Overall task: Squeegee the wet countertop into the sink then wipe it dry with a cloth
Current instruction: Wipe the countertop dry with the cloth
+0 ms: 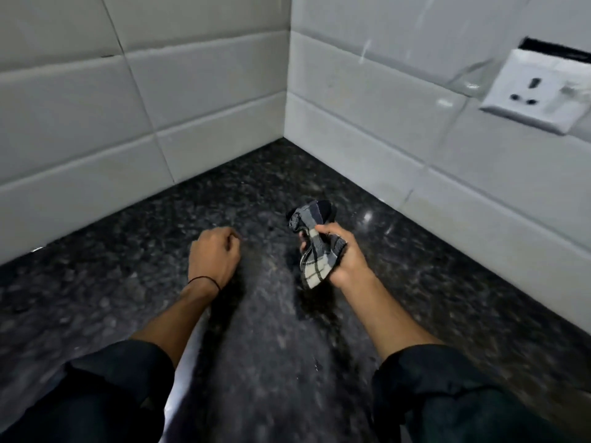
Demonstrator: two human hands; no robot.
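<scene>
A person leans over a dark speckled countertop [262,340] where it runs into the tiled back corner, a checked cloth [315,247] bunched in the right hand [343,257]. The fingers of that hand are curled around the cloth's middle, squeezing it into a wad whose two ends stick out above and below the fist; it hangs clear of the stone, not yet pressed to it. The left hand [213,257] is closed into a loose fist with nothing visibly in it, hovering near the middle of the counter, well apart from the cloth. No squeegee or sink shows here, so the work appears to have reached the drying stage. A wall socket [537,91] sits on the right-hand tiles above the counter's far right edge. The next move calls for opening the wad flat and laying it down, then sweeping outward from the corner.
</scene>
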